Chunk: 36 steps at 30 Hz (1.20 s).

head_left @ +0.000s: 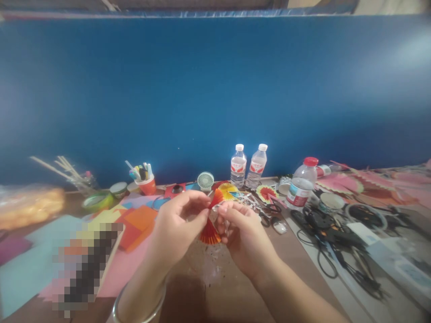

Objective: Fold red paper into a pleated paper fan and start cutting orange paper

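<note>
Both hands meet at the middle of a pleated orange-red paper fan [210, 232], held above the table. Its folds spread out below the pinch and a narrower part rises above it. My left hand [183, 217] closes thumb and fingers on the fan's left side. My right hand [240, 224] is closed at the fan's centre, fingertips curled against it; a small pale bit shows there, too small to name. A bracelet circles my left wrist. Beyond the hands lie a yellow pleated fan [229, 191] and a red-and-yellow paper rosette [267, 194].
Coloured paper sheets [138, 226] cover the left side. An orange cup of pens [146, 183], a small fan [205, 180], water bottles [238, 167] and a red-capped bottle [302, 184] stand behind. Black scissors [266, 217] and paper scraps lie near the right hand; cables and tools [332, 233] fill the right.
</note>
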{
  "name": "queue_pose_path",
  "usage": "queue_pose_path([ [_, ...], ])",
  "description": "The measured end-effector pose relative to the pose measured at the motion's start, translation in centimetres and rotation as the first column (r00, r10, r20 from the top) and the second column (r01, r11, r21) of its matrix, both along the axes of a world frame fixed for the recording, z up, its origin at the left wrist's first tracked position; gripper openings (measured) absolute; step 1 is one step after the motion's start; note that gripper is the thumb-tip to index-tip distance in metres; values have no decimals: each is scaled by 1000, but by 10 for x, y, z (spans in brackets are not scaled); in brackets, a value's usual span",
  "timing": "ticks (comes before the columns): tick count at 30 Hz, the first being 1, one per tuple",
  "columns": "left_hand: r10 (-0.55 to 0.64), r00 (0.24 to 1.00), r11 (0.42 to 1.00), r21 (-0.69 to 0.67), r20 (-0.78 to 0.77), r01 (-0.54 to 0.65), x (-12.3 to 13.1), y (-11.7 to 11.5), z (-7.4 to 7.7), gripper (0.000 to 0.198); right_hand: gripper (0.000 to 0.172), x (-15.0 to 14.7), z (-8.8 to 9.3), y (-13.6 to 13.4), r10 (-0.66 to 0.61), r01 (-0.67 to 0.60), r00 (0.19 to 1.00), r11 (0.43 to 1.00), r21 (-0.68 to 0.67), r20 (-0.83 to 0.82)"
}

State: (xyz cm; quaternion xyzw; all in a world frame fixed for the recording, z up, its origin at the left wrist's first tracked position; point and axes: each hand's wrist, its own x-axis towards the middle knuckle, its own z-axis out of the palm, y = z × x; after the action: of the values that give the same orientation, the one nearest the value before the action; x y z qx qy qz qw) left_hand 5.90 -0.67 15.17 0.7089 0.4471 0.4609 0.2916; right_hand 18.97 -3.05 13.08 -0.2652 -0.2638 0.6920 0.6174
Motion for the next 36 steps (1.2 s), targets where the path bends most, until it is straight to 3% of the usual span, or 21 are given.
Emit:
queue_pose_path([
  [7,220,969,955,225,-109,-192,-1,-9,1,11,18,0,4,-6,23,-25,999,998,-63,-38],
  [21,332,938,891,358,-97,-278,-8,-16,7,14,15,0,3,-9,28,-28,1000,1000,-8,-5],
  [30,348,937,872,381,-40,-308,-13,-19,10,18,17,0,5,-9,10,-10,1000,1000,6,21],
  [36,225,966,957,216,-127,-195,-6,-19,7,21,26,-4,1,-4,-70,69,996,997,28,56],
])
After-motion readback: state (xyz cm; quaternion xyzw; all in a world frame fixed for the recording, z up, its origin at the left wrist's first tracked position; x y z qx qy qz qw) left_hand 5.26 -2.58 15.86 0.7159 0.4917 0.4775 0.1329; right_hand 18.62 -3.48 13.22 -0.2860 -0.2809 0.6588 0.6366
